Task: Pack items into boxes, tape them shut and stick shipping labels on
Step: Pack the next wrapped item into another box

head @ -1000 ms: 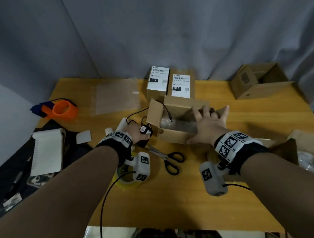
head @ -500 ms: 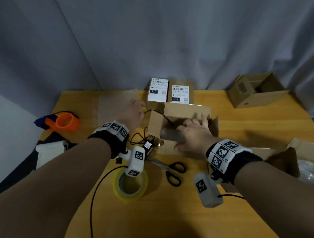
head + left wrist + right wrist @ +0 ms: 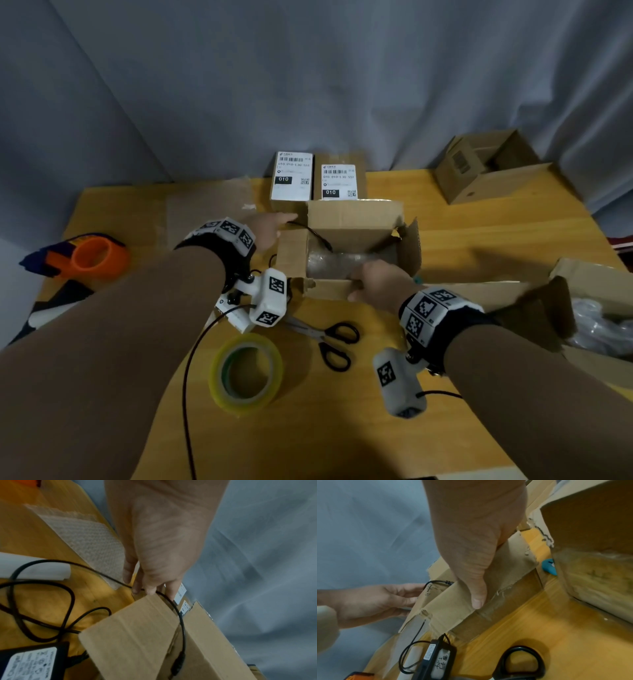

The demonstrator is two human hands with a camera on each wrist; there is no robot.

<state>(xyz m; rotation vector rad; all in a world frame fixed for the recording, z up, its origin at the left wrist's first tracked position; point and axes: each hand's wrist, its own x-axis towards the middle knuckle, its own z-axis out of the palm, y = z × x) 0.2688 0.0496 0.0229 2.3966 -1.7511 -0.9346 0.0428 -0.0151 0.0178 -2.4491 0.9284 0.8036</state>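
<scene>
An open cardboard box (image 3: 352, 216) stands mid-table with a bubble-wrapped item (image 3: 342, 267) lying inside. My left hand (image 3: 270, 228) is at its back-left corner, where its fingertips (image 3: 149, 591) pinch a black cable (image 3: 181, 622) that runs over the side flap (image 3: 137, 635) into the box. The cable's black power adapter (image 3: 29, 662) lies on the table left of the box. My right hand (image 3: 373, 284) grips the near flap (image 3: 453, 615), with the thumb (image 3: 477, 597) pressed on the outside and the fingers hidden behind it.
Two labelled boxes (image 3: 291, 178) stand just behind. Tape roll (image 3: 239, 404) and scissors (image 3: 337, 337) lie in front. An orange tape dispenser (image 3: 89, 257) sits far left, a bubble-wrap sheet (image 3: 205, 212) back left. Open boxes stand at back right (image 3: 486, 171) and right (image 3: 589, 291). A blue cutter (image 3: 549, 568) lies beside the box.
My left hand left the adapter and moved up to the box's back-left corner along the cable. My right hand drew back from inside the box onto the near flap.
</scene>
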